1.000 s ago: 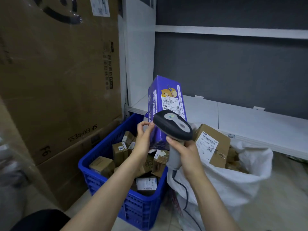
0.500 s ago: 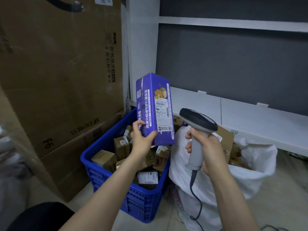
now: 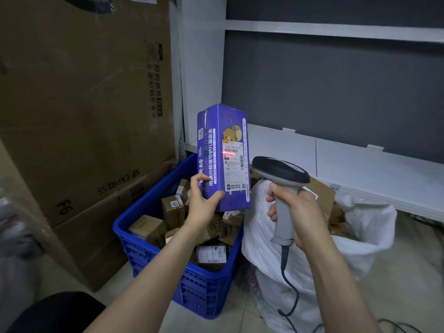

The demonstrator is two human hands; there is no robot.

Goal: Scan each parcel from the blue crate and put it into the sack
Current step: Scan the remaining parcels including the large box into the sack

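Tall brown cardboard boxes, one printed "SF EXPRESS", filled the left side of the view, stacked on the pale tiled floor. To their right rose a dark grey wall, crossed by a white shelf low down and a white rail higher up. Below the shelf, a white sack stood open on the floor with brown parcels showing in its mouth. Just beside it, to the left, sat the blue crate, loaded with small brown labelled boxes. Above the crate's right side, the purple parcel was held upright in the air, its white shipping label facing the camera, in the same spot as half a second before. The left hand gripped its lower end, thumb pressed on the front face and fingers curled round the left edge, unchanged from the earlier frame. The right hand was wrapped round the grey handle of a barcode scanner, whose dark head sat just right of the parcel and pointed at the label, over the near edge of the sack. A second earlier the scanner had stood in front of the parcel and covered part of it. Its black cable hung down in front of the sack. The one new thing was small: a thin red scan line lay across the barcode near the top of the label, where half a second before there had been none.
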